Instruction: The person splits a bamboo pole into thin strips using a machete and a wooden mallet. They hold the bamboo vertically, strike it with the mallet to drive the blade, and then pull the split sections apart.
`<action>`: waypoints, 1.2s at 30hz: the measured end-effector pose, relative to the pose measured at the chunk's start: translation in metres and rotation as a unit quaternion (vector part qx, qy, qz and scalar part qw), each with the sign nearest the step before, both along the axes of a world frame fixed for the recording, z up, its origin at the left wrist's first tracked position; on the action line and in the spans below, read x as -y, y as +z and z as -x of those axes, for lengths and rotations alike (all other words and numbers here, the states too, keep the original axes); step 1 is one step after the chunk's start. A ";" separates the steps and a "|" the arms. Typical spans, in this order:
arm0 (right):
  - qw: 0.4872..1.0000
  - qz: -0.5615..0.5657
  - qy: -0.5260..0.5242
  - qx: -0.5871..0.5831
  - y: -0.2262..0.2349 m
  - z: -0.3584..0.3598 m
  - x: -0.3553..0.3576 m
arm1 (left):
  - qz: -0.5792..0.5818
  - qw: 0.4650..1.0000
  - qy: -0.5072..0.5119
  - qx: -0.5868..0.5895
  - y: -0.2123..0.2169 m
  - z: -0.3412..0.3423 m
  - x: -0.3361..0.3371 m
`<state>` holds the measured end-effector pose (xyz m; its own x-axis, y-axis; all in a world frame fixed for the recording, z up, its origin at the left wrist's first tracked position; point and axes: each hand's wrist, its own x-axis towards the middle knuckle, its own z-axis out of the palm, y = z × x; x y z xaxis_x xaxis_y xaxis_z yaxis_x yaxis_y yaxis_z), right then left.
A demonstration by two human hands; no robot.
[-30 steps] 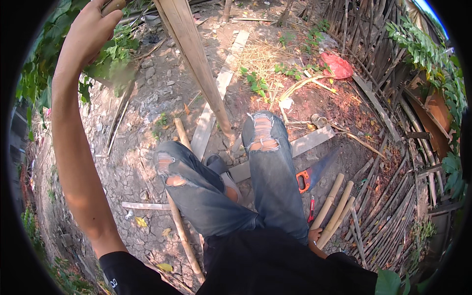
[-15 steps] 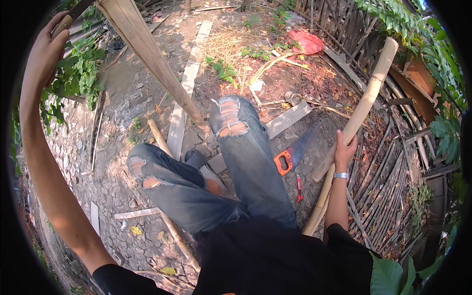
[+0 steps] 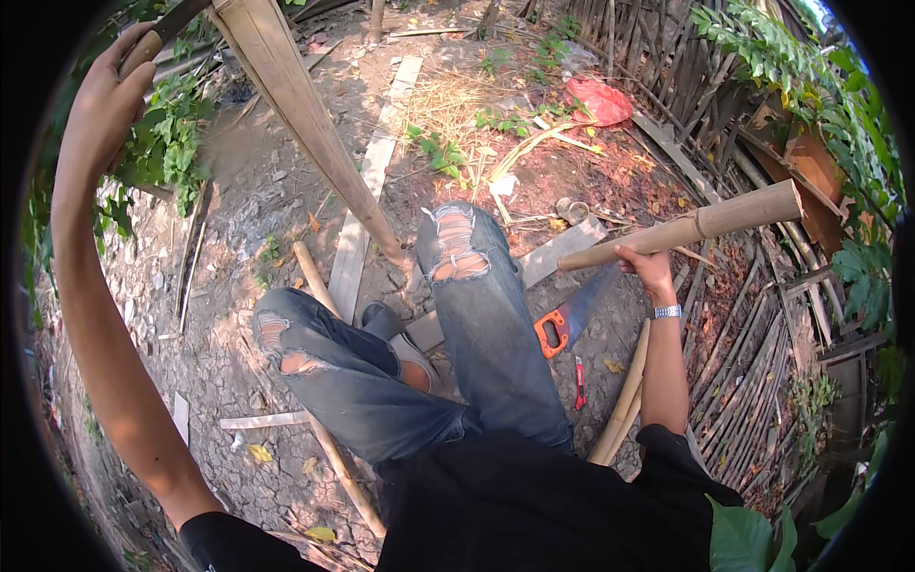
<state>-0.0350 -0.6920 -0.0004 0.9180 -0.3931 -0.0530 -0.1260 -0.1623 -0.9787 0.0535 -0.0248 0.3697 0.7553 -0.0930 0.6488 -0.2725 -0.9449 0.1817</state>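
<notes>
My left hand (image 3: 103, 114) is raised at the upper left, closed on the wooden handle of a large knife (image 3: 175, 19). Its dark blade runs out of the top of the picture, close to the upper end of a long, tapering piece of wood (image 3: 310, 133). That piece stands slanted, its narrow lower end down by my knees. On the right side, my right hand (image 3: 648, 270) grips a thick bamboo pole (image 3: 696, 226) from below, near one end. The pole is off the ground and lies nearly level, its cut far end pointing right.
An orange-handled saw (image 3: 562, 324) and a red utility knife (image 3: 579, 383) lie right of my legs. Flat boards (image 3: 376, 172) and bamboo lengths (image 3: 620, 419) rest on the cracked soil. A stick pile (image 3: 739, 362) and stick fence (image 3: 658, 48) line the right; a red bag (image 3: 599, 101) lies far off.
My right hand has lifted the bamboo pole and turned it from steeply slanted to nearly level, its far end swinging down and right. The left hand still holds the knife, shifted slightly in view.
</notes>
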 end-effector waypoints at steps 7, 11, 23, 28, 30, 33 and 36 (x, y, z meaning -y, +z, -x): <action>0.872 -0.474 0.118 0.031 -0.070 0.024 0.002 | 0.010 1.000 -0.007 0.016 -0.003 -0.003 0.001; 0.822 -0.558 -0.074 -0.091 -0.086 0.047 -0.059 | 0.038 0.999 -0.023 0.003 -0.003 0.000 0.002; 0.665 -0.744 0.060 0.020 0.002 0.009 -0.074 | -0.005 0.999 0.034 0.024 0.001 0.025 0.036; 0.809 -0.552 0.161 0.126 0.159 -0.002 -0.065 | 0.004 0.999 0.013 0.038 0.007 0.029 0.052; 0.943 -0.226 0.157 0.186 0.223 -0.009 -0.091 | 0.008 0.999 0.017 0.029 0.005 0.025 0.056; 0.922 0.164 0.071 0.344 0.308 -0.043 -0.119 | -0.012 0.998 0.036 0.043 0.001 0.023 0.053; 0.810 0.354 -0.020 0.467 0.381 -0.095 -0.101 | -0.015 0.999 0.026 0.031 0.005 0.023 0.058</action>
